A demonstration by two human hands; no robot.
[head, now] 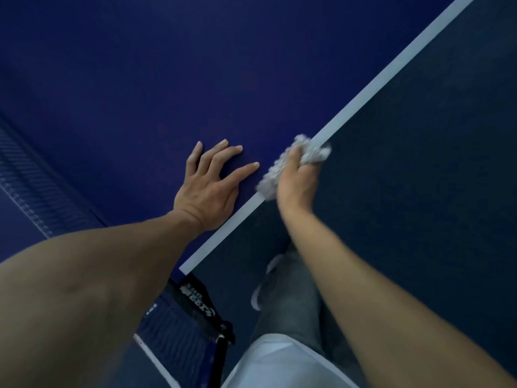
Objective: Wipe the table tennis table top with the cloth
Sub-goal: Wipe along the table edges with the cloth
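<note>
Cloth (pixel 291 163), soft, light and bunched, is pinched in right hand (pixel 296 183) grip at table (pixel 140 79) edge line; left hand (pixel 207 186) lies spread, fingers straight.

Head view — looks steeply down, close over the table top (pixel 140 79) edge and floor (pixel 419 163).

Noted the table (pixel 195 79) dark blue, flat, white-edged along its side. Noted the cloth (pixel 270 179) pale grey, nubbly, bunched right over that white edge.
</note>
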